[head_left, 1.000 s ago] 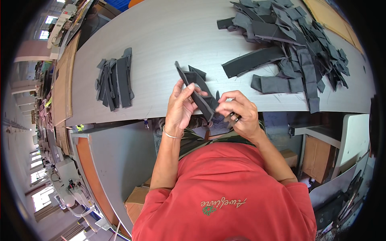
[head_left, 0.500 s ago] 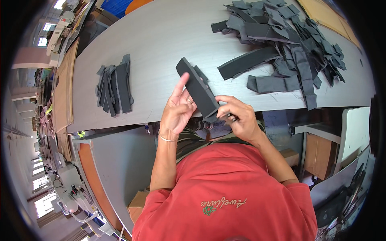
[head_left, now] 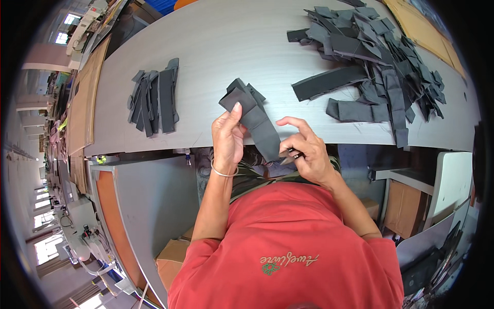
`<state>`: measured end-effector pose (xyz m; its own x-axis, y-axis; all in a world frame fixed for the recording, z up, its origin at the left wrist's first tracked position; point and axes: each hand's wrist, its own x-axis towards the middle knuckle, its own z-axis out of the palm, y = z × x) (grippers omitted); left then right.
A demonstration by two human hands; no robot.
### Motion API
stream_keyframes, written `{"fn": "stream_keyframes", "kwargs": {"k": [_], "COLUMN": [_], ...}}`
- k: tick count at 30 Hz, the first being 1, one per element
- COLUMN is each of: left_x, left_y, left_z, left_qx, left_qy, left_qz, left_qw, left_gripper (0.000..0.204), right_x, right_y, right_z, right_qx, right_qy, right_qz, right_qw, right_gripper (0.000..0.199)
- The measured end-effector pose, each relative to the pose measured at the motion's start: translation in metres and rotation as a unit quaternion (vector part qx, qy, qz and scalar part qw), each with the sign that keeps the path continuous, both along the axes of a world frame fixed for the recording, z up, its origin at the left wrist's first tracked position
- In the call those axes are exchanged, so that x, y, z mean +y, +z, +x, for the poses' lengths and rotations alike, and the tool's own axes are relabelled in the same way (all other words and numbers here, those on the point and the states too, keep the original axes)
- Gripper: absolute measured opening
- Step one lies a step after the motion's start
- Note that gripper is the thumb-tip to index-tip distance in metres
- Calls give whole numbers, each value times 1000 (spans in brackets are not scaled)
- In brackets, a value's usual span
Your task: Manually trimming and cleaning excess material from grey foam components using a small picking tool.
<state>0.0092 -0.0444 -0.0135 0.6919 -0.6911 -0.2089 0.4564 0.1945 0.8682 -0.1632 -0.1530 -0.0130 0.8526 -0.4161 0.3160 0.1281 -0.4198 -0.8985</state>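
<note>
Left hand [head_left: 228,135] clamped on dark grey fabric strip [head_left: 262,131], thumb on top, probably so far end doesn't flop. Right hand [head_left: 307,152] curled round small metal tool [head_left: 288,159], snips I guess, by strip's near end; grip leaves index free. Messy pile [head_left: 355,46] beyond right hand, neater bundle [head_left: 167,98] left of left hand, gap likely avoids mixing.

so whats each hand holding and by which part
The left hand holds a grey fabric strip near its upper end; the right hand a small tool, grip partly hidden.
</note>
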Motion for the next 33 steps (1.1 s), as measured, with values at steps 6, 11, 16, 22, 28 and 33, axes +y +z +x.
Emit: {"fn": "stream_keyframes", "kwargs": {"k": [6,11,16,22,28,33], "left_x": [12,14,15,21,30,39], "left_y": [-6,6,14,23,26,6], "left_z": [5,-3,-12,-28,-21,-16], "left_qx": [47,4,-35,-182,-65,-43], "left_qy": [8,37,41,58,67,9], "left_qz": [-21,-19,-10,15,-86,-210], "left_qw": [999,999,999,981,992,977], "left_gripper": [23,14,17,29,35,21], "right_x": [7,7,8,19,26,28], "right_y": [-6,3,9,20,16,16], "right_z": [-1,-1,4,26,26,21], "right_qx": [18,39,-3,17,54,59], "right_qy": [-27,-11,51,-44,-68,-50], "right_qz": [-9,-41,11,-102,-218,-185], "right_qw": [999,998,999,994,972,980], "right_gripper": [33,26,19,34,24,14]}}
